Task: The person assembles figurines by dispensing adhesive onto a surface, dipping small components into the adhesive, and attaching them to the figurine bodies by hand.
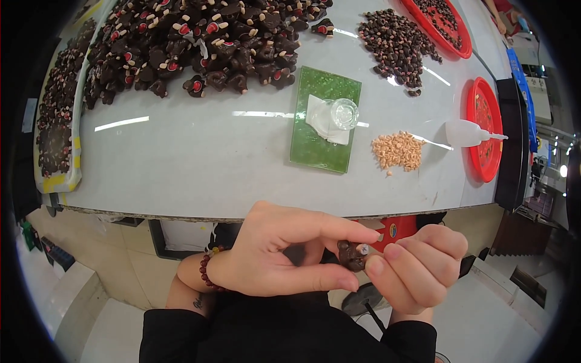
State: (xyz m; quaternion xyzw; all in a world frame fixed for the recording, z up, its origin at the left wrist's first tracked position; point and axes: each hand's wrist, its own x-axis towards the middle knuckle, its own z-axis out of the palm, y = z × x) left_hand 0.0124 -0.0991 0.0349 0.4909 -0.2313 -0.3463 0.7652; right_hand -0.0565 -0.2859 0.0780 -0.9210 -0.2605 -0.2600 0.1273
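Observation:
Just off the table's near edge, my left hand (284,248) grips a small dark brown figurine part (351,255) between thumb and forefinger. A pale grey spot shows on the part's upper right side. My right hand (417,266) is closed, its thumb and forefinger pinched together against the part's right side. Whatever those fingertips may hold is hidden. Beyond the hands lies a small heap of beige pieces (397,151). Left of that heap, a green board (301,145) carries a folded white tissue (316,118) and a small clear cup (344,114).
A big pile of dark brown figurines (242,54) with red and beige parts covers the far left. Small dark pieces (399,48) lie at the far right, near a red tray (463,45). A white nozzle bottle (466,133) overlaps another red tray (495,160). A bin (77,139) stands left.

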